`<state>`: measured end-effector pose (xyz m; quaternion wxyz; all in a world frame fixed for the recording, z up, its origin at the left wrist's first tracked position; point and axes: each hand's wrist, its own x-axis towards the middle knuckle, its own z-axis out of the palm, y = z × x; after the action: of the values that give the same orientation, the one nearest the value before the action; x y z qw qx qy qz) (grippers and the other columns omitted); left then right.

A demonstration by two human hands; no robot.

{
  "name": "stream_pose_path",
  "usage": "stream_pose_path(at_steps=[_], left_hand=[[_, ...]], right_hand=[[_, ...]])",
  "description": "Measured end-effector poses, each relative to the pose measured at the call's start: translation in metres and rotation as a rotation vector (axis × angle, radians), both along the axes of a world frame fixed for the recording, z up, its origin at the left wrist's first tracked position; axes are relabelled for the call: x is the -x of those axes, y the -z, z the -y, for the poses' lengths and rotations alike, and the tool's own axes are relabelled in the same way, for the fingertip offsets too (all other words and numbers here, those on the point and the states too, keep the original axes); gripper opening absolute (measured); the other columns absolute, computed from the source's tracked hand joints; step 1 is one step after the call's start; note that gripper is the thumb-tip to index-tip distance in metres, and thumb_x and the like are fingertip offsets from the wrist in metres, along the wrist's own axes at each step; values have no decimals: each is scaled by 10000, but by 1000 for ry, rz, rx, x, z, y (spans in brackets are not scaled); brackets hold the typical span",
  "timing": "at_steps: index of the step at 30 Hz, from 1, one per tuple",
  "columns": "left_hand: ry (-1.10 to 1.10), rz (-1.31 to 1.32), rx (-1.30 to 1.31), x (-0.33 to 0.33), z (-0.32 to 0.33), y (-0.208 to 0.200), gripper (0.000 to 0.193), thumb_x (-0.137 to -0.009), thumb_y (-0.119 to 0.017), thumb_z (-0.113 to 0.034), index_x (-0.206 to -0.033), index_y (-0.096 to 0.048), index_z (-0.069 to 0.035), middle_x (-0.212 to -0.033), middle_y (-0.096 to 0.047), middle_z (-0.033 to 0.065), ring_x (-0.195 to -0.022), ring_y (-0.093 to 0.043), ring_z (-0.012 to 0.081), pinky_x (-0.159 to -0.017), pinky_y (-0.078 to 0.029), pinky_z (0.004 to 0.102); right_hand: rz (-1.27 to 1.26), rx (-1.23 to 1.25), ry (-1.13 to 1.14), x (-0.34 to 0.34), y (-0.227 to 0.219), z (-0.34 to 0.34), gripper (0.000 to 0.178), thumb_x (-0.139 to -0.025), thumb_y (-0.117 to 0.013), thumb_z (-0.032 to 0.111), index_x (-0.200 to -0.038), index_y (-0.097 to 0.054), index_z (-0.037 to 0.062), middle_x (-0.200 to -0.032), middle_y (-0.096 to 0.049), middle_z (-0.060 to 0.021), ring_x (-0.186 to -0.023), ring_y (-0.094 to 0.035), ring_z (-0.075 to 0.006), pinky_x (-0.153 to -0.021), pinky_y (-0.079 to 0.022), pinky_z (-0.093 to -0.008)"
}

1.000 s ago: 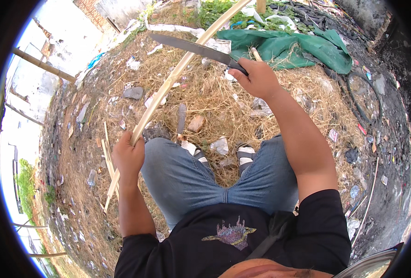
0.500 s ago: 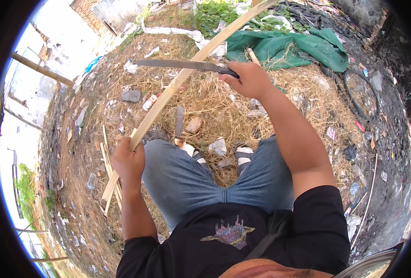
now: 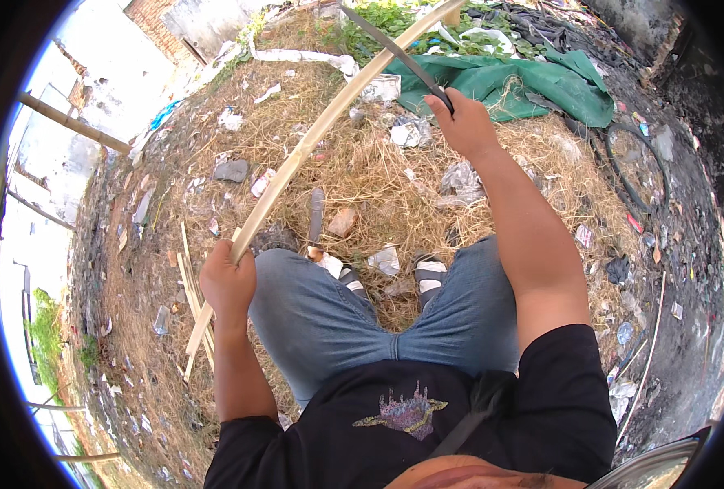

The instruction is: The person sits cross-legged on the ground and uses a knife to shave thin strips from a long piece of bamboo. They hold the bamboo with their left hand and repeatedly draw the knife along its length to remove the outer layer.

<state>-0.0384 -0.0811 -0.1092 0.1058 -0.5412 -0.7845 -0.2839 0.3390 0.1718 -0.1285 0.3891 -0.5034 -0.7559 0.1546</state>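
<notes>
My left hand (image 3: 228, 281) is closed round the lower part of a long pale strip of split wood or bamboo (image 3: 309, 145), which slants up and away to the right. In my right hand (image 3: 465, 122) is the dark handle of a long-bladed knife (image 3: 395, 50). Its blade points up and to the left and crosses the strip near the far end. Whether the edge touches the strip, I cannot tell. Beside my left forearm lie several more pale strips (image 3: 189, 285). A second knife (image 3: 316, 218) rests on the ground near my foot.
Dry straw and scattered litter cover the ground around my legs. A crumpled green tarp (image 3: 525, 81) lies ahead to the right, with a black hose (image 3: 659, 167) beyond it. A brownish stone (image 3: 343, 221) sits before my feet. A pole (image 3: 75, 124) juts in at the left.
My right hand has moved up and slightly right, carrying the knife toward the strip's far end. The blade has turned from nearly level to slanting upward. My left hand keeps its hold.
</notes>
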Motion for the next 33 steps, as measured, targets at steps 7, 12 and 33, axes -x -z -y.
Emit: stream_pose_path(at_steps=[7, 12, 33], left_hand=[[12, -56, -37, -7, 4, 4, 131, -837, -717, -183, -831, -657, -67, -671, -627, 130, -596, -624, 329, -574, -466, 430], [-5, -166, -59, -11, -4, -2, 137, -832, -734, -184, -823, -654, -73, -672, -621, 126, -597, -628, 321, -568, -467, 421], [34, 13, -15, -17, -12, -9, 179, -864, -708, -196, -795, -623, -55, -638, -601, 126, -549, -588, 298, -550, -447, 415]], right_hand=[[206, -166, -265, 36, -6, 31, 497, -991, -593, 589, -957, -654, 97, -790, -693, -149, -784, -695, -397, -691, -540, -512], [213, -96, -221, 35, -5, 23, 474, -986, -609, 571, -915, -645, 104, -776, -680, -141, -755, -681, -393, -661, -527, -504], [172, -214, -265, 51, -7, 32, 459, -978, -642, 539, -882, -620, 91, -751, -660, -139, -719, -667, -381, -623, -509, -483]])
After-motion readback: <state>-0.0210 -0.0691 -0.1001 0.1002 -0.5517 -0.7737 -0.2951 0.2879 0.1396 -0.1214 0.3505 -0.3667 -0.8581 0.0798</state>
